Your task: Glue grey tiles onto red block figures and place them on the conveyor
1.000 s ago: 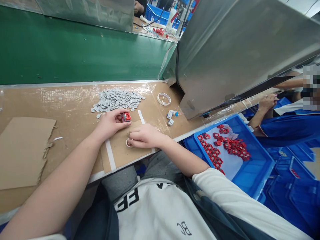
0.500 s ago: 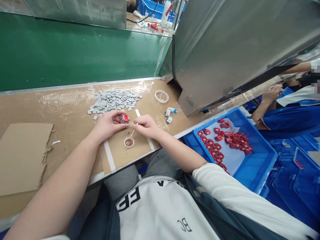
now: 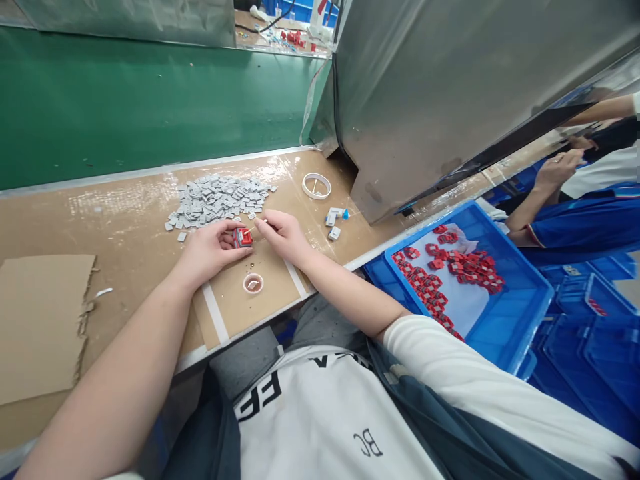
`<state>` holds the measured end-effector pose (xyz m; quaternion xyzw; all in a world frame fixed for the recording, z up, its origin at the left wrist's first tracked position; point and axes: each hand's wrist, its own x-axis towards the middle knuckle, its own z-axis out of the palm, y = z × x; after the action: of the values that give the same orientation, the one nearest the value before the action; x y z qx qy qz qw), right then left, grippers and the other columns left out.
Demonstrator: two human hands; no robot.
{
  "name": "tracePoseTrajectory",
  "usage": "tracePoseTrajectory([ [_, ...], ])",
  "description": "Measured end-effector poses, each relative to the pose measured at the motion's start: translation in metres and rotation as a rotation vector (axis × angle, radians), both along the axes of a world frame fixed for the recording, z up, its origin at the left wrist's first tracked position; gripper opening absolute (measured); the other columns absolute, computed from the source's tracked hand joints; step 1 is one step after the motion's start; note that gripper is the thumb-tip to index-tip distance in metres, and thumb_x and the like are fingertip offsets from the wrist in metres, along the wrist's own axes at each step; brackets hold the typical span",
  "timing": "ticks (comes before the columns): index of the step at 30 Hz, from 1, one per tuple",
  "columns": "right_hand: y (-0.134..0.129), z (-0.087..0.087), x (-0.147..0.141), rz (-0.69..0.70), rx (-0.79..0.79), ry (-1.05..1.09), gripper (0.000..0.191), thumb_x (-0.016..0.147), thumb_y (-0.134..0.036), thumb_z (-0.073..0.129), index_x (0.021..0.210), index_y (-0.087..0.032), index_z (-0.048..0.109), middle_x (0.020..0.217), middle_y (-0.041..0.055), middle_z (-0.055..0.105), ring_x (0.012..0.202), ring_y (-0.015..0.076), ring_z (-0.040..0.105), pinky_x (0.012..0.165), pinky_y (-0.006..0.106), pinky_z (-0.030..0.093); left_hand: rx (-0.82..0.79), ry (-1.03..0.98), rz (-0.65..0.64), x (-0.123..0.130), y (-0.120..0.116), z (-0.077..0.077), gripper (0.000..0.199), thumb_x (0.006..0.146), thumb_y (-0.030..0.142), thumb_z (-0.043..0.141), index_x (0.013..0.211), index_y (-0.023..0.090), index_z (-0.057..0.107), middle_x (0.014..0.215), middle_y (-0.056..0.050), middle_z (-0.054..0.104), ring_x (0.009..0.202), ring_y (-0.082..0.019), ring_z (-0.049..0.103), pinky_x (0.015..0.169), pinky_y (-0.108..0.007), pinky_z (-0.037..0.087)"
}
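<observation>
A small red and grey plastic part is pinched in my left hand, a little above the table. My right hand is closed on a thin pale stick, whose tip meets the red top of the part. Below my hands stands a small round cup with reddish-brown liquid in it. Beyond my left hand spreads a heap of small grey plastic pieces, several of them lying loose at its near edge.
To the right, a blue crate holds many red parts on white sheeting. A white ring and a few white pieces lie beside the metal housing. Torn cardboard is at left. A co-worker sits at far right.
My right hand has lifted the stick away from the cup and brought its tip up to the red part. My left hand still holds the part. The view has shifted slightly.
</observation>
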<state>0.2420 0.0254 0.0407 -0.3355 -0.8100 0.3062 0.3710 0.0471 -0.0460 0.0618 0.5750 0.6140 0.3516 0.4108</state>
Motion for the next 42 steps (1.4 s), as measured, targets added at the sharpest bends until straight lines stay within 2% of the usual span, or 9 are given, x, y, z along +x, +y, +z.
tracePoseTrajectory([
  [10, -0.007, 0.009, 0.005, 0.044, 0.129, -0.16, 0.039, 0.105, -0.033, 0.046, 0.07, -0.023, 0.032, 0.071, -0.0022, 0.038, 0.07, 0.0136, 0.041, 0.068, 0.029, 0.029, 0.038, 0.082, 0.025, 0.004, -0.001, 0.003, 0.059, 0.068, 0.05, 0.086, 0.115, 0.02, 0.071, 0.091, -0.004, 0.072, 0.078, -0.021, 0.067, 0.076, -0.035, 0.057],
  [15, -0.005, 0.005, 0.002, 0.108, 0.075, -0.076, 0.039, 0.106, -0.036, 0.045, 0.071, -0.022, 0.035, 0.072, -0.0021, 0.04, 0.07, 0.0134, 0.042, 0.069, 0.028, 0.033, 0.045, 0.089, 0.021, 0.004, -0.001, 0.002, 0.058, 0.068, 0.05, 0.087, 0.114, 0.02, 0.071, 0.091, -0.003, 0.072, 0.077, -0.021, 0.067, 0.075, -0.035, 0.056],
  [20, -0.006, 0.004, 0.005, 0.052, 0.062, 0.011, 0.044, 0.106, -0.044, 0.043, 0.069, -0.023, 0.029, 0.068, -0.0022, 0.035, 0.066, 0.014, 0.039, 0.067, 0.03, 0.034, 0.022, 0.052, 0.031, 0.005, -0.001, 0.004, 0.06, 0.066, 0.05, 0.09, 0.116, 0.02, 0.071, 0.085, -0.003, 0.072, 0.076, -0.022, 0.068, 0.075, -0.034, 0.057],
  [22, -0.008, 0.004, 0.01, 0.158, 0.065, 0.04, 0.046, 0.106, -0.048, 0.037, 0.068, -0.024, 0.025, 0.065, -0.0022, 0.032, 0.064, 0.0146, 0.038, 0.066, 0.031, 0.036, 0.011, 0.009, 0.04, 0.005, -0.001, 0.005, 0.063, 0.065, 0.05, 0.091, 0.117, 0.019, 0.071, 0.083, -0.003, 0.073, 0.077, -0.022, 0.069, 0.076, -0.034, 0.058],
  [26, -0.015, 0.006, 0.014, 0.569, 0.096, -0.155, 0.045, 0.103, -0.044, 0.038, 0.066, -0.025, 0.021, 0.063, -0.0018, 0.032, 0.061, 0.0152, 0.039, 0.067, 0.031, 0.037, 0.011, -0.058, 0.035, 0.004, 0.0, 0.005, 0.066, 0.065, 0.051, 0.091, 0.119, 0.019, 0.07, 0.093, -0.005, 0.077, 0.084, -0.024, 0.072, 0.081, -0.035, 0.06],
  [30, -0.018, 0.005, 0.01, 0.696, 0.215, -0.258, 0.041, 0.096, -0.029, 0.049, 0.064, -0.024, 0.024, 0.063, -0.0016, 0.038, 0.062, 0.0149, 0.041, 0.068, 0.031, 0.035, 0.021, -0.045, 0.038, 0.003, 0.0, 0.002, 0.064, 0.068, 0.047, 0.09, 0.122, 0.02, 0.07, 0.097, -0.005, 0.078, 0.087, -0.024, 0.074, 0.082, -0.034, 0.06],
  [34, -0.018, 0.002, 0.008, 0.681, 0.238, -0.176, 0.04, 0.095, -0.024, 0.049, 0.065, -0.024, 0.023, 0.062, -0.0023, 0.037, 0.06, 0.0147, 0.04, 0.066, 0.032, 0.032, 0.018, -0.055, 0.024, 0.001, 0.001, 0.0, 0.063, 0.068, 0.047, 0.089, 0.121, 0.019, 0.07, 0.097, -0.006, 0.078, 0.087, -0.023, 0.074, 0.082, -0.033, 0.06],
  [37, -0.016, 0.001, 0.011, 0.62, 0.178, -0.065, 0.043, 0.102, -0.031, 0.045, 0.067, -0.025, 0.021, 0.061, -0.003, 0.031, 0.059, 0.0148, 0.037, 0.064, 0.031, 0.033, 0.016, -0.059, 0.02, 0.001, 0.001, -0.001, 0.066, 0.066, 0.05, 0.091, 0.12, 0.019, 0.07, 0.095, -0.005, 0.078, 0.085, -0.023, 0.074, 0.08, -0.033, 0.061],
  [42, -0.011, 0.003, 0.009, 0.153, 0.083, 0.218, 0.049, 0.108, -0.05, 0.041, 0.068, -0.024, 0.026, 0.064, -0.0038, 0.03, 0.061, 0.0133, 0.036, 0.064, 0.029, 0.034, 0.011, -0.013, 0.043, 0.004, 0.0, 0.002, 0.068, 0.064, 0.052, 0.092, 0.119, 0.019, 0.07, 0.086, -0.003, 0.076, 0.08, -0.023, 0.074, 0.079, -0.034, 0.061],
])
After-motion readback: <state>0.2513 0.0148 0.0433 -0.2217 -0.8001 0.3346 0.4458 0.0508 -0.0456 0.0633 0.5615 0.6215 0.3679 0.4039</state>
